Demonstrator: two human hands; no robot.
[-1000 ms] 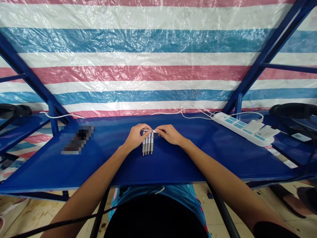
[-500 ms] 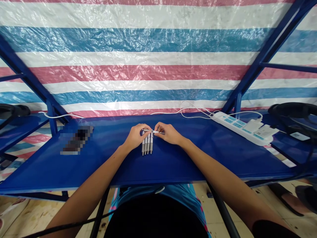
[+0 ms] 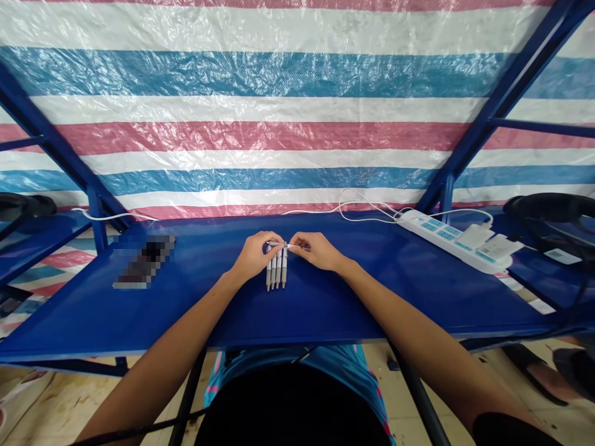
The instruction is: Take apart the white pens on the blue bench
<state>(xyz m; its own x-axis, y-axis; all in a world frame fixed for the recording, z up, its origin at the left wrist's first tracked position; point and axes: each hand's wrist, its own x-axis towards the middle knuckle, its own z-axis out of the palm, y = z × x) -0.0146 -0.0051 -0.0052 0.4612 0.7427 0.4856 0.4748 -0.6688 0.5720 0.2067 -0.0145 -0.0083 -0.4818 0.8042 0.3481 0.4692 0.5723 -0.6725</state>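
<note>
Your left hand (image 3: pixel 253 257) and right hand (image 3: pixel 316 251) pinch a slim pen (image 3: pixel 281 245) crosswise above the row of parallel pens (image 3: pixel 276 271) on the blue surface (image 3: pixel 372 297); a slipping grip could drop it and scatter them.

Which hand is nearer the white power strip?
Right. The right hand is left of the white power strip, with blue tabletop between them; the left hand lies farther off, beyond the right hand.

Pens (image 3: pixel 277 273) on table (image 3: pixel 325 310), power strip (image 3: pixel 446 238) right
</note>
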